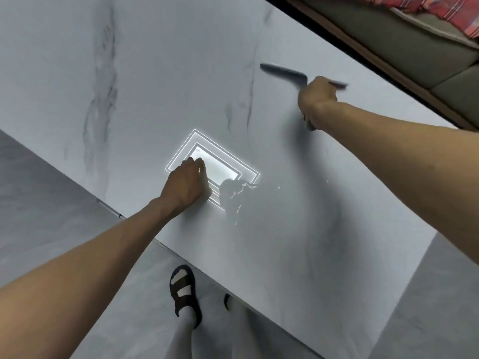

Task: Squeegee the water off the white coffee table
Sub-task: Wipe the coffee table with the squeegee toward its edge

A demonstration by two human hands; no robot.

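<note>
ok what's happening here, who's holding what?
A person leans over the white coffee table. The right hand grips a dark squeegee, blade out near the far edge and motion-blurred. The left hand rests on the tabletop, closed loosely, holding nothing visible. Water glints on the surface right of the left hand, near a bright ceiling-light reflection, so that patch is not yet wiped.

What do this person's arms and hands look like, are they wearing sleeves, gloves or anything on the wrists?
Both arms are bare as far as the picture shows: no sleeves in view. The left hand and the right hand have no gloves, and no watch, bracelet or ring is visible. The right hand is slightly blurred, so fine detail on its fingers cannot be made out.
</note>
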